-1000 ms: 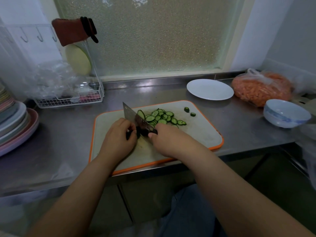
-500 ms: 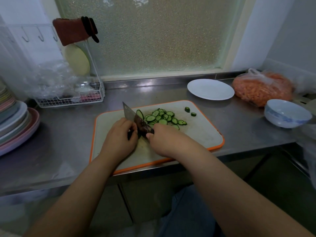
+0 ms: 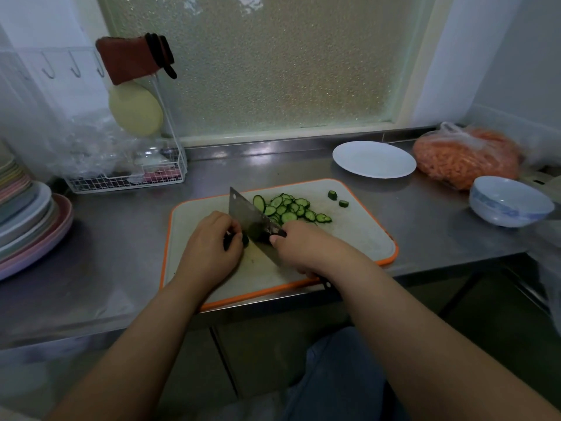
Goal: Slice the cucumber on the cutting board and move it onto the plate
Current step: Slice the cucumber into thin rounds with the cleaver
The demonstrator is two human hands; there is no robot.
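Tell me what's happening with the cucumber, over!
Left hand holds the cucumber stub; right hand grips the cleaver. Slices piled on the cutting board. Plate bare. Nothing blocking.

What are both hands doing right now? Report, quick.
Left hand: fingers curled round the dark green uncut cucumber stub, holding it on the board.
Right hand: gripping the steel cleaver.

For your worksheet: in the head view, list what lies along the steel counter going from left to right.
Stack of plates → wire rack → cutting board → white plate → bag of carrots → bowl.
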